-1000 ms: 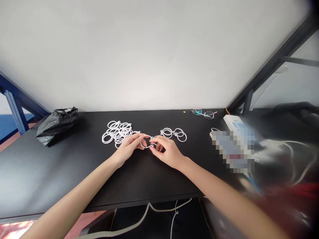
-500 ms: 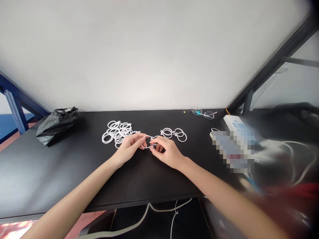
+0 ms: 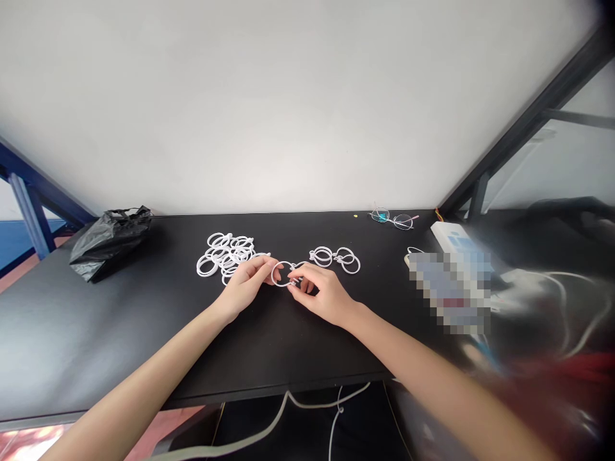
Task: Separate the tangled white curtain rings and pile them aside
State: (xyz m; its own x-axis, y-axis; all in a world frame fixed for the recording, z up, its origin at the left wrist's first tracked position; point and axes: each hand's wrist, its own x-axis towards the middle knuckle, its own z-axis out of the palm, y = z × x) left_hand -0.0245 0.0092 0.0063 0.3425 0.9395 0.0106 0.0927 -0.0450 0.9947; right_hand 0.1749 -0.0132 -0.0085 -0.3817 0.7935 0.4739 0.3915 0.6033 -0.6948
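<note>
My right hand (image 3: pixel 321 288) pinches a white plastic ring (image 3: pixel 281 285) at its right side, where a small knob-like joint sits. Part of a second ring shows behind those fingers. At the ring's left side is my left hand (image 3: pixel 250 280), with its fingers curled behind the rim and its thumb close beside it. Left of my hands lies a pile of similar white rings (image 3: pixel 206 275), partly covered by my left hand. Beyond my right hand are a few joined rings (image 3: pixel 353 272) on the black table (image 3: pixel 269 346).
A crumpled black plastic bag (image 3: pixel 113 240) sits at the left. Eyeglasses (image 3: pixel 402 222) rest near the wall. To the right are a blurred-out phone-like object (image 3: pixel 446 291), a white box (image 3: pixel 449 234) and cables. A pale cable (image 3: pixel 269 426) hangs below the table's front edge.
My left thumb has slid slightly left off the front of the ring, so more of its rim shows. My right hand keeps its pinch almost unmoved.
</note>
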